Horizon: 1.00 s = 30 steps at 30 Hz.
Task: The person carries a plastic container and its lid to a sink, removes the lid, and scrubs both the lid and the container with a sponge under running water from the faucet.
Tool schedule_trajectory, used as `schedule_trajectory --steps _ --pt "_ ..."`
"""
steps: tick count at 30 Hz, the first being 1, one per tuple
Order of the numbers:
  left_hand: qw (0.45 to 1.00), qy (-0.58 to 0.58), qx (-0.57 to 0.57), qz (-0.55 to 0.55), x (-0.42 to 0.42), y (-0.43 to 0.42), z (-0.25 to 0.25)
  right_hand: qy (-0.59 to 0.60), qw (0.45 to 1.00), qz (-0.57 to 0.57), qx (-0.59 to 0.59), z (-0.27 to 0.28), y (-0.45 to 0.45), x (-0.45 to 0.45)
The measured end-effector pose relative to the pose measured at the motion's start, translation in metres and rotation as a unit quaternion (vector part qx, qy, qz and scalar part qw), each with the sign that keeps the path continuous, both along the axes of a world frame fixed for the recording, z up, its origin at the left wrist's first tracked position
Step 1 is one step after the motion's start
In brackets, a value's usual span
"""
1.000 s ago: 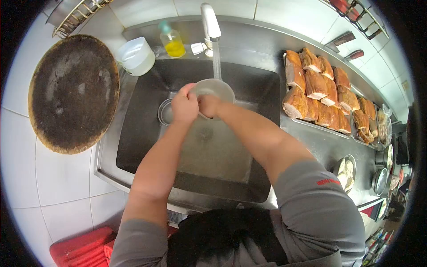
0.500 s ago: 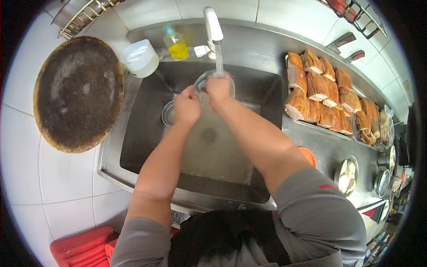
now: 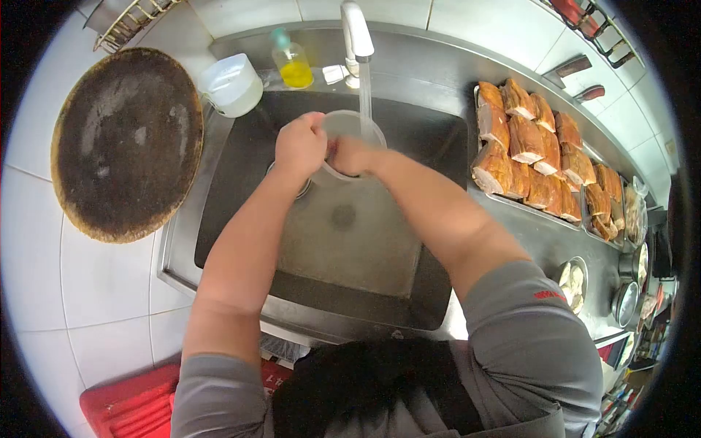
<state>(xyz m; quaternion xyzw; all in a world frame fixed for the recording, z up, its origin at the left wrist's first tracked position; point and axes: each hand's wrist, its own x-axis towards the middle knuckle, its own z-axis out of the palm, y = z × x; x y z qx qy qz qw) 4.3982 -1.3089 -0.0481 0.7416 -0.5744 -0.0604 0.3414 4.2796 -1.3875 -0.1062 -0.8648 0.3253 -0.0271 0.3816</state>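
Note:
A whitish round container (image 3: 354,123) is tilted under the running tap (image 3: 358,33), over the dark sink (image 3: 241,219). My left hand (image 3: 301,146) is closed on the container's left rim. My right hand (image 3: 350,155) reaches into its opening with fingers closed; what they hold, if anything, is hidden. Cloudy water (image 3: 343,255) covers the sink bottom. A round metal item (image 3: 304,190) in the sink is partly covered by my left wrist.
Behind the sink's left corner stand a white tub (image 3: 232,86) and a yellow soap bottle (image 3: 296,71). A round dark board (image 3: 128,146) leans at the left. Meat pieces (image 3: 527,139) on trays and a bowl of white food (image 3: 573,285) sit at the right.
The container has turned so its opening shows again, and my right hand has moved down and into it. The orange-red round thing beside my right arm is now out of sight.

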Motion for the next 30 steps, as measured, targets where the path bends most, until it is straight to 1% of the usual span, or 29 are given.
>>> schedule_trajectory --steps 1,2,5,6,9,10,12,14,15,16,18,21,22,23,24,25,26,27,28,30 --pt "1.0 0.008 0.0 0.015 0.001 -0.005 -0.001 -0.017 0.993 -0.075 0.086 0.014 -0.017 0.003" --pt "0.999 0.016 -0.001 0.028 0.001 -0.01 -0.001 -0.036 0.973 -0.15 0.17 0.035 -0.03 0.004" --pt "0.997 0.031 -0.019 0.073 0.0 -0.026 -0.003 -0.092 0.944 -0.172 0.268 0.049 -0.07 0.02" --pt "0.995 0.035 -0.029 0.094 0.002 -0.032 -0.003 -0.069 0.952 -0.132 0.268 0.064 -0.072 0.015" --pt "0.993 0.012 -0.055 0.107 0.009 -0.045 -0.005 -0.099 0.971 -0.092 0.199 0.047 -0.097 0.032" --pt "0.991 0.006 -0.059 0.117 0.009 -0.048 -0.006 -0.053 0.979 -0.113 0.163 0.042 -0.104 0.038" --pt "0.988 -0.014 -0.067 0.136 0.01 -0.051 -0.002 0.034 0.983 -0.155 0.092 0.068 -0.094 0.047" --pt "0.99 0.018 -0.041 0.132 0.014 -0.051 0.004 0.079 0.991 -0.107 0.013 0.094 -0.083 0.05" --pt "0.991 0.034 -0.026 0.129 0.015 -0.05 0.005 0.09 0.991 -0.098 -0.007 0.094 -0.082 0.052" --pt "0.991 0.026 -0.031 0.128 0.017 -0.051 0.003 0.1 0.991 -0.089 -0.027 0.095 -0.082 0.053" --pt "0.991 0.011 -0.038 0.124 0.02 -0.051 0.0 0.099 0.989 -0.102 -0.031 0.085 -0.089 0.056" --pt "0.992 0.017 -0.037 0.116 0.022 -0.048 0.003 -0.016 0.989 -0.051 0.141 0.055 -0.099 0.051" --pt "0.992 0.014 -0.037 0.118 0.024 -0.048 0.001 -0.067 0.964 -0.035 0.253 0.048 -0.099 0.045" --pt "0.992 0.01 -0.036 0.118 0.028 -0.048 -0.003 -0.119 0.925 -0.02 0.361 0.043 -0.091 0.036" --pt "0.992 0.006 -0.036 0.119 0.032 -0.049 -0.007 -0.169 0.87 -0.004 0.464 0.042 -0.079 0.026" --pt "0.993 0.046 -0.003 0.111 0.037 -0.051 -0.01 -0.142 0.934 0.052 0.323 0.04 -0.069 0.015" --pt "0.991 0.085 0.03 0.103 0.044 -0.054 -0.012 -0.112 0.973 0.106 0.173 0.047 -0.055 0.004" --pt "0.986 0.124 0.064 0.097 0.048 -0.054 -0.012 -0.079 0.984 0.157 0.019 0.054 -0.038 -0.005" --pt "0.977 0.154 0.12 0.081 0.043 -0.048 -0.004 -0.006 0.981 0.167 -0.103 0.059 -0.021 -0.011" --pt "0.949 0.215 0.228 0.046 0.029 -0.035 0.02 -0.027 0.978 0.183 -0.092 0.058 -0.024 -0.023"
